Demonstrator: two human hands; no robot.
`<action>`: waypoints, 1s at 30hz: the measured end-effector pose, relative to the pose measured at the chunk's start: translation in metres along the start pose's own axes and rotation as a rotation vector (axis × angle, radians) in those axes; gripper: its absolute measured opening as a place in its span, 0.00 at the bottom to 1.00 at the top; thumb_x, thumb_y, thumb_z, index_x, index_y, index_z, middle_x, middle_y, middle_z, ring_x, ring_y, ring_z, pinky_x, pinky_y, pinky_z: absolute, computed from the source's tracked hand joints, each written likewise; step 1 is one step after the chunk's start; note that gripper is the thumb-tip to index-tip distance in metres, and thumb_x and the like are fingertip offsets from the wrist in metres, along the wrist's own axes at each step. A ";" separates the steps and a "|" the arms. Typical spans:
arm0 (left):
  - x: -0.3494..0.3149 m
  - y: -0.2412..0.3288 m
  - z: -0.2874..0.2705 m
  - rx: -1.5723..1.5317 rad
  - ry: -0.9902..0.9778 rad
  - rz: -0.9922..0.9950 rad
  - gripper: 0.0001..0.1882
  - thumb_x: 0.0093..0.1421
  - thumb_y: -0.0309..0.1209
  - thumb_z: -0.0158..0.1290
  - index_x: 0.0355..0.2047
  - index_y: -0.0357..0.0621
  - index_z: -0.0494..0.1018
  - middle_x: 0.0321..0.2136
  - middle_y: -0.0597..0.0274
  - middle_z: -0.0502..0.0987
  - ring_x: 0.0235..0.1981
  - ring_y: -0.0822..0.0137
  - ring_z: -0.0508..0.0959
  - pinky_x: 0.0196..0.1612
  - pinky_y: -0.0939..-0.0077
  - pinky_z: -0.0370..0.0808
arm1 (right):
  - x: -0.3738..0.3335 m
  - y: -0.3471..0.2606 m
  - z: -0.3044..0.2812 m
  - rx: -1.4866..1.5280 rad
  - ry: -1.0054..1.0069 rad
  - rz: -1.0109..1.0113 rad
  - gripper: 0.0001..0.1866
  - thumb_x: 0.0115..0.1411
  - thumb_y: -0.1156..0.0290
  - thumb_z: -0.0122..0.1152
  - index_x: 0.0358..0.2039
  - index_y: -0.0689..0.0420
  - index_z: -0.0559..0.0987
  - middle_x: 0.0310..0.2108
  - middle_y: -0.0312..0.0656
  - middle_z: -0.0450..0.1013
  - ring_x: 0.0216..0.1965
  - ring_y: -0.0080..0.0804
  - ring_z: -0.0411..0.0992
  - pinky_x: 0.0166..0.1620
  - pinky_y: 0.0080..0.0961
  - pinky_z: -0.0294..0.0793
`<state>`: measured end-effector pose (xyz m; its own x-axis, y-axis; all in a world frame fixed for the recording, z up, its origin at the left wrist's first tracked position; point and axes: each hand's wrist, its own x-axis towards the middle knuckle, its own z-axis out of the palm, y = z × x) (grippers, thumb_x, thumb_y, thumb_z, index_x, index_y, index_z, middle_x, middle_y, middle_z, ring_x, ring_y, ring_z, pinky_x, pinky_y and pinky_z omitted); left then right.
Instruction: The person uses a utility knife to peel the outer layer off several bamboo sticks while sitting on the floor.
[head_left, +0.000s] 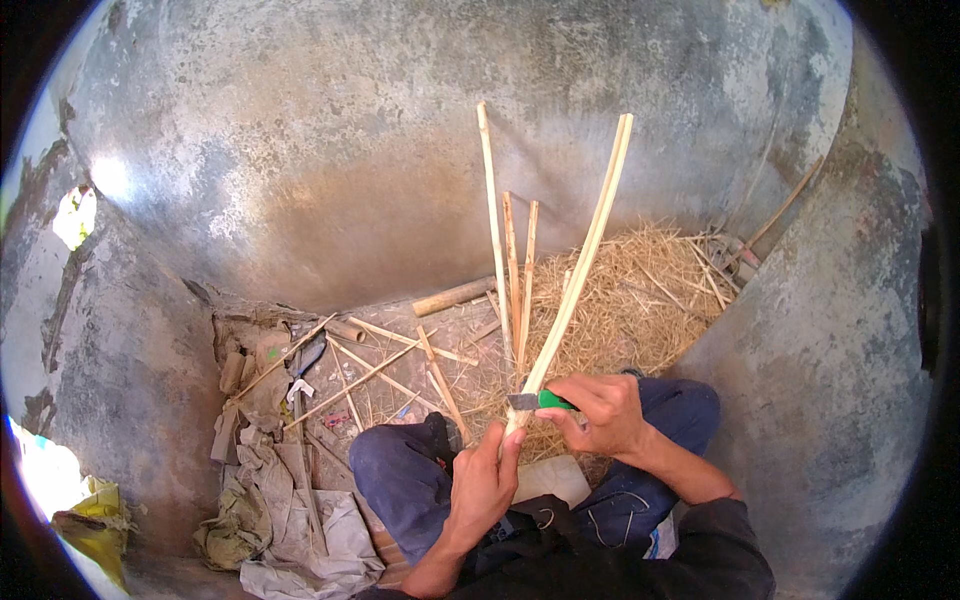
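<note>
A long pale wooden stick (580, 268), with a lengthwise line showing along it, slants up and away from between my knees. My left hand (483, 482) is closed around its near end, thumb and fingers pinching it. In my right hand (603, 412) is a knife with a green handle (554, 400), held in a closed grip. The short grey blade lies across the stick just above my left hand, touching it or very close. Beyond the hands, several thinner sticks (493, 220) lean upright against the far wall.
Straw-like shavings (640, 290) are heaped at the far right. Loose sticks (375, 375) and a thick bamboo piece (455, 297) lie on the floor. Crumpled sacking (300, 520) is at the near left. Worn concrete walls (330, 150) enclose the spot; my bent knees (395, 470) flank the work.
</note>
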<state>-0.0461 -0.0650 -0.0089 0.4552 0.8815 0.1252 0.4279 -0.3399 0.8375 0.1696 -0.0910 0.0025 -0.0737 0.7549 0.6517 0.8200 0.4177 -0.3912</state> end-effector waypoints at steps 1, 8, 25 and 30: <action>-0.001 -0.002 0.001 0.000 0.008 0.010 0.14 0.76 0.36 0.54 0.38 0.37 0.70 0.17 0.36 0.71 0.23 0.32 0.77 0.22 0.49 0.68 | 0.000 0.000 -0.001 -0.003 -0.010 0.005 0.14 0.63 0.58 0.72 0.38 0.55 0.85 0.28 0.40 0.80 0.25 0.39 0.81 0.26 0.34 0.78; -0.012 -0.014 -0.002 0.009 -0.006 -0.005 0.15 0.76 0.36 0.54 0.37 0.37 0.70 0.16 0.38 0.70 0.21 0.33 0.75 0.22 0.49 0.66 | 0.010 0.018 -0.008 -0.040 0.067 0.059 0.13 0.60 0.60 0.75 0.39 0.55 0.86 0.32 0.42 0.83 0.28 0.40 0.83 0.29 0.34 0.79; -0.039 -0.023 -0.018 -0.012 -0.071 -0.084 0.14 0.76 0.37 0.54 0.37 0.38 0.72 0.19 0.37 0.71 0.25 0.32 0.76 0.25 0.49 0.69 | 0.050 0.081 -0.036 -0.170 0.270 0.105 0.16 0.69 0.55 0.68 0.41 0.57 0.86 0.29 0.45 0.83 0.23 0.35 0.80 0.27 0.34 0.76; -0.053 -0.030 -0.022 -0.006 -0.158 -0.166 0.16 0.77 0.39 0.51 0.38 0.37 0.72 0.19 0.38 0.70 0.24 0.33 0.75 0.25 0.51 0.68 | 0.071 0.131 -0.063 -0.283 0.294 0.212 0.21 0.72 0.52 0.63 0.43 0.59 0.87 0.22 0.45 0.77 0.20 0.30 0.74 0.26 0.34 0.70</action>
<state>-0.1003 -0.0943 -0.0282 0.4956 0.8629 -0.0986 0.5028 -0.1925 0.8427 0.3076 -0.0147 0.0382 0.2428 0.6162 0.7493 0.9256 0.0841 -0.3691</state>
